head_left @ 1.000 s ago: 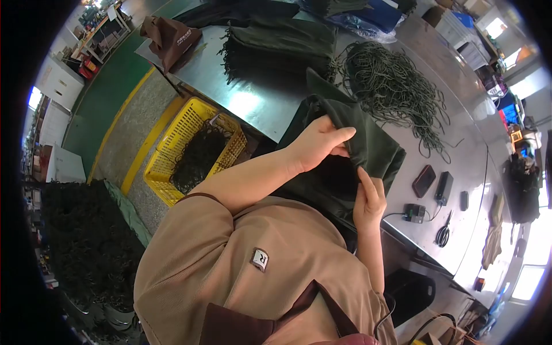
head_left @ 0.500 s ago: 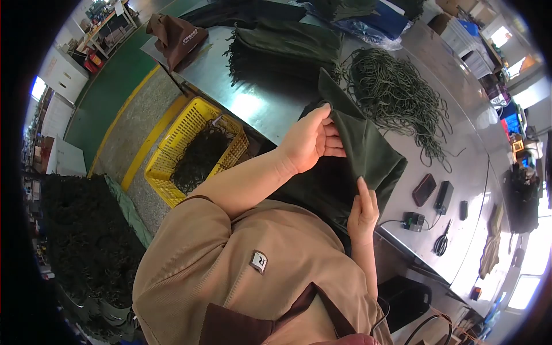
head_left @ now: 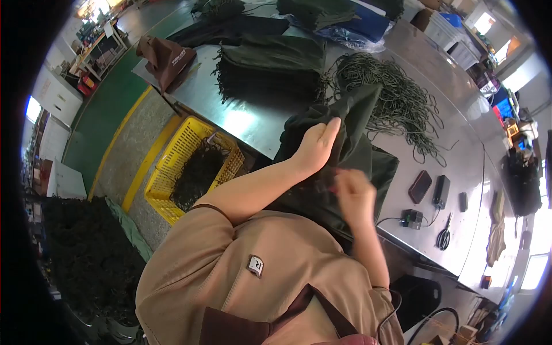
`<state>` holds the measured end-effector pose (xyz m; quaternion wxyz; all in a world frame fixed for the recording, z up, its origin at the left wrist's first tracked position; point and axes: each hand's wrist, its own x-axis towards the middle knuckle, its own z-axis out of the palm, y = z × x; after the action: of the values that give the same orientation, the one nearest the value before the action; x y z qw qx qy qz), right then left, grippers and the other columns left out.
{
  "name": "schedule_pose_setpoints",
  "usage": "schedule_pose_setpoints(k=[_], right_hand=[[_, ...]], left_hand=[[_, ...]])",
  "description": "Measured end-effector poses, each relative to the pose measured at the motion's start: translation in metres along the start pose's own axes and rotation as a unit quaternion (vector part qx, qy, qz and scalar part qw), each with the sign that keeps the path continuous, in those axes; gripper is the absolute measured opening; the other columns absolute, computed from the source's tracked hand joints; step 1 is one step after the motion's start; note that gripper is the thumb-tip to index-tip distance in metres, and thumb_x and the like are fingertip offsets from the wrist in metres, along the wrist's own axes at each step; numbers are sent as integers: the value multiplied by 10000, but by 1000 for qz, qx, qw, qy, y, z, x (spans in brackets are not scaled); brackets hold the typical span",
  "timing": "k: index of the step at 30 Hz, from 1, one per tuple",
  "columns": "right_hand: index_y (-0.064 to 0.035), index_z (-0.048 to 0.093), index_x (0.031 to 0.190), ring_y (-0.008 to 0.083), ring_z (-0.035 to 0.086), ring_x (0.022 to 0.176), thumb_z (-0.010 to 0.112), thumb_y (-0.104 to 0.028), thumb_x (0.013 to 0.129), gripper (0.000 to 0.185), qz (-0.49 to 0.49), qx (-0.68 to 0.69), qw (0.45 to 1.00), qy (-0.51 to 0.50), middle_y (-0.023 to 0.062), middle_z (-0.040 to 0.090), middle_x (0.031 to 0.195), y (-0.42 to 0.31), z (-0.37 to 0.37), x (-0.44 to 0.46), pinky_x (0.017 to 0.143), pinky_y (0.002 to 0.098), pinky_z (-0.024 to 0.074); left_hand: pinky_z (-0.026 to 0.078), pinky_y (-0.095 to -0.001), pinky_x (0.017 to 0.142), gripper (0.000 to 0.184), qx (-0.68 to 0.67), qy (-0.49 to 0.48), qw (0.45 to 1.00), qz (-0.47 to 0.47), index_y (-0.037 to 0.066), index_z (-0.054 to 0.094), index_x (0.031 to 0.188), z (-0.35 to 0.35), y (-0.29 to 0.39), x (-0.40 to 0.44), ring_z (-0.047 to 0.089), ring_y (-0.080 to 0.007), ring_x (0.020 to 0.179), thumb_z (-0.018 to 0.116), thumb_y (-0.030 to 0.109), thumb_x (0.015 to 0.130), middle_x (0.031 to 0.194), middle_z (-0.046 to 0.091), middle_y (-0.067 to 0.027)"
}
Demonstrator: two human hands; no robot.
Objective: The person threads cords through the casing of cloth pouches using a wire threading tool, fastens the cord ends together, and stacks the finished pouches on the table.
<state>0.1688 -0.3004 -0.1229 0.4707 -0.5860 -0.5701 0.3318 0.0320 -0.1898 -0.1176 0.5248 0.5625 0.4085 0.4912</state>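
Note:
Dark green cloth [head_left: 359, 123] lies bunched over the near edge of the metal table, in front of my body. My left hand [head_left: 316, 146] is closed on its raised folds, thumb pointing up. Lower and to the right, my right hand [head_left: 355, 192] is blurred by motion, its fingers bent close to the cloth; whether they hold anything is not clear. A heap of thin green cords [head_left: 397, 95] is just behind the cloth. Farther left on the table sits a folded dark green stack with fringed edges [head_left: 270, 63].
A yellow basket [head_left: 167, 167] with dark cords stands left of the table. On the table [head_left: 414, 149] at right are a phone [head_left: 420, 187], a black box [head_left: 441, 192], a charger [head_left: 411, 218] and scissors [head_left: 443, 233]. A brown bag [head_left: 164, 60] sits at the far left corner.
The raised cloth has gone from spread between my hands to bunched at my left hand. My right hand has moved up and left, off the cloth's lower edge. The view has shifted slightly.

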Motion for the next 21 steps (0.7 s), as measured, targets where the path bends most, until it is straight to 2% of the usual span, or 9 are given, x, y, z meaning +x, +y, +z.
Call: schedule_pose_setpoints(k=[4, 7, 9, 11, 15, 17, 18, 20, 21], right_hand=[[16, 676, 1109, 60, 497, 540, 571, -118, 1011, 197, 66, 43, 989, 126, -10, 565, 685, -41, -30, 47, 504, 203, 412], [14, 677, 1034, 43, 450, 519, 574, -136, 1018, 183, 109, 214, 971, 9, -21, 547, 682, -22, -29, 67, 466, 201, 323], [7, 665, 982, 39, 418, 524, 583, -134, 1018, 167, 49, 309, 943, 111, -21, 542, 708, -18, -26, 70, 465, 196, 293], [-11, 658, 952, 50, 418, 547, 604, -132, 1012, 146, 23, 369, 905, 209, 11, 576, 793, -13, -50, 81, 484, 186, 293], [-42, 658, 956, 72, 470, 566, 602, -149, 1018, 136, 23, 398, 898, 184, -1, 575, 756, -1, -45, 91, 502, 211, 337], [-51, 657, 960, 78, 489, 574, 601, -153, 1020, 131, 15, 410, 898, 157, -4, 575, 745, 0, -36, 92, 509, 221, 353], [-55, 657, 964, 81, 507, 584, 601, -159, 1022, 132, 13, 403, 903, 147, -4, 581, 738, -3, -31, 91, 518, 222, 366], [-54, 640, 1036, 91, 556, 627, 598, -146, 1021, 103, 14, 393, 910, 131, 22, 641, 819, -3, -29, 90, 557, 212, 413], [-54, 640, 1036, 91, 556, 627, 598, -146, 1021, 103, 16, 392, 910, 136, 22, 641, 819, -4, -30, 87, 557, 212, 413]], left_hand=[[443, -315, 659, 437, -12, -120, 992, -35, -53, 571, 771, 2, 7, -19, 495, -105, 701, 564, 302, 1026, 661, 553, -73], [452, -288, 679, 321, 122, -230, 964, -54, -39, 611, 933, -4, 11, -26, 504, -62, 764, 603, 272, 1012, 793, 589, -15], [488, -317, 720, 326, -17, -278, 959, -46, -37, 612, 1109, -16, -2, -33, 576, -121, 783, 691, 234, 946, 882, 634, -57], [512, -336, 758, 377, 295, -285, 911, 25, -13, 616, 1169, -42, -10, -43, 635, -218, 829, 737, 216, 896, 948, 651, -99], [515, -385, 801, 329, 260, -240, 929, 106, 14, 626, 1123, -54, -2, -54, 656, -355, 886, 737, 205, 881, 966, 675, -150], [508, -306, 780, 327, 242, -202, 943, 106, -19, 618, 1157, -44, 4, -46, 642, -207, 867, 724, 166, 908, 1008, 662, -101], [508, -306, 780, 327, 242, -205, 942, 106, -19, 618, 1157, -39, 0, -41, 642, -207, 867, 724, 166, 908, 1008, 662, -101], [480, -243, 757, 221, 41, -218, 970, -98, -10, 632, 1107, -28, -13, -33, 590, -93, 844, 675, 151, 962, 947, 635, -14], [480, -243, 757, 221, 40, -222, 969, -99, -10, 632, 1107, -27, -18, -33, 590, -93, 844, 675, 151, 962, 947, 635, -14]])
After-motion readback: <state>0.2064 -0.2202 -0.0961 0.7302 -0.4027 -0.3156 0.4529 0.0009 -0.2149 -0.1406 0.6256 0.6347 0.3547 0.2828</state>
